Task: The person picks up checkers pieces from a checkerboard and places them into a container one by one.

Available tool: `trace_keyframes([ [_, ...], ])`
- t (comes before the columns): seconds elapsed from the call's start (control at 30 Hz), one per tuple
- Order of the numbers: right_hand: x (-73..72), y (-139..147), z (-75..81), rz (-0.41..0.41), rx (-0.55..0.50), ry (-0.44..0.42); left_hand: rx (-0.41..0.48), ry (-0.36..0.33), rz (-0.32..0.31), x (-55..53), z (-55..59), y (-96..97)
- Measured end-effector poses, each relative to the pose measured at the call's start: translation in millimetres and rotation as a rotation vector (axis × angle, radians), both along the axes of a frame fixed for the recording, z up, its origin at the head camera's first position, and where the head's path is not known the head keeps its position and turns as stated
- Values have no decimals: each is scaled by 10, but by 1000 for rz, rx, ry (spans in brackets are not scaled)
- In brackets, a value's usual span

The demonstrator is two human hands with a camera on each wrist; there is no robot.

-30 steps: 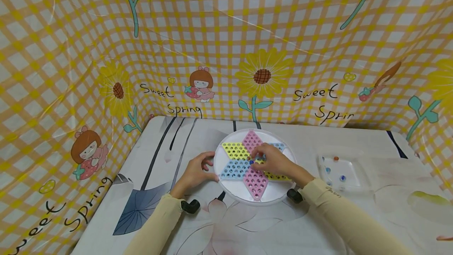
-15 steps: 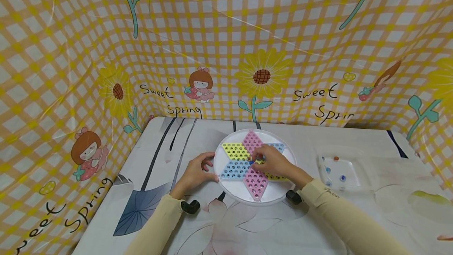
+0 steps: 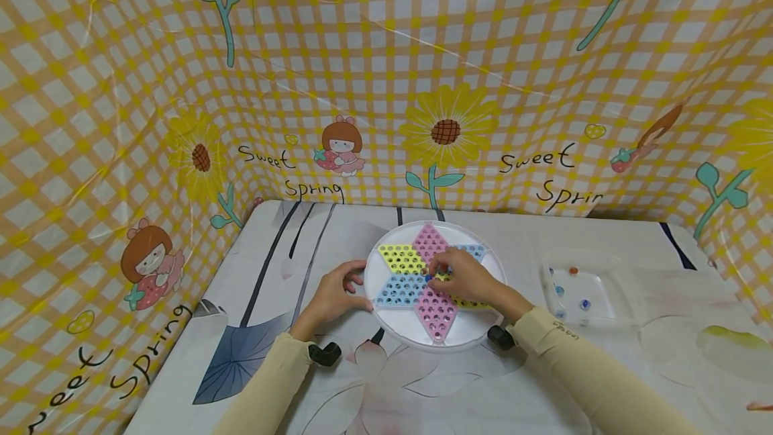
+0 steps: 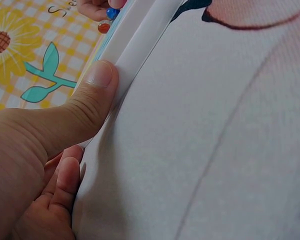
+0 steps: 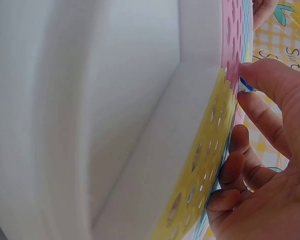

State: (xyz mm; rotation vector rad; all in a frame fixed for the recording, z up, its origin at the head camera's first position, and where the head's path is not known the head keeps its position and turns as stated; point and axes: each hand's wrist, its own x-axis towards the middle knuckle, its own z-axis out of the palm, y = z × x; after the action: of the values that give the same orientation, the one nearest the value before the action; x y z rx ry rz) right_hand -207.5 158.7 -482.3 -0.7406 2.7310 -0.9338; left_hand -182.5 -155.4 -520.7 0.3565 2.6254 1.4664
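Observation:
A round white Chinese checkers board (image 3: 398, 327), with a star of pink, yellow and blue hole plates, lies on the table. My right hand (image 3: 468, 280) is over its middle, pinching a blue marble (image 5: 246, 84) between thumb and index finger at the surface. The other right fingers rest loosely along the plates. Close beside the blue marble sits an orange marble (image 4: 104, 26). At the board's left rim, my left hand (image 3: 334, 293) touches the edge with its thumb and index finger. In the left wrist view its thumb (image 4: 92, 100) lies against the white rim, the other fingers bent loosely.
To the right of the board stands a clear plastic box (image 3: 612, 294) holding an orange marble (image 3: 574, 270) and several blue ones. A patterned cloth covers the table (image 3: 290, 395). Checked curtain (image 3: 386, 86) walls enclose the back and sides.
Almost nothing differs. Both hands keep their places, and the blue marble stays at the middle of the board between the right fingertips.

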Motion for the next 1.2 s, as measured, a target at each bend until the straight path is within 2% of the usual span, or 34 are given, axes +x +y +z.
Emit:
trace_keyframes([
  [0.5, 24, 37, 68, -11, -54, -25, -2, -9, -1, 3, 7, 5],
  [0.9, 63, 117, 126, 15, -123, 78, -9, 0, -7, 9, -4, -5],
  [1.2, 56, 227, 165, 4, -160, 79, -11, 14, -7, 2, -21, -9],
])
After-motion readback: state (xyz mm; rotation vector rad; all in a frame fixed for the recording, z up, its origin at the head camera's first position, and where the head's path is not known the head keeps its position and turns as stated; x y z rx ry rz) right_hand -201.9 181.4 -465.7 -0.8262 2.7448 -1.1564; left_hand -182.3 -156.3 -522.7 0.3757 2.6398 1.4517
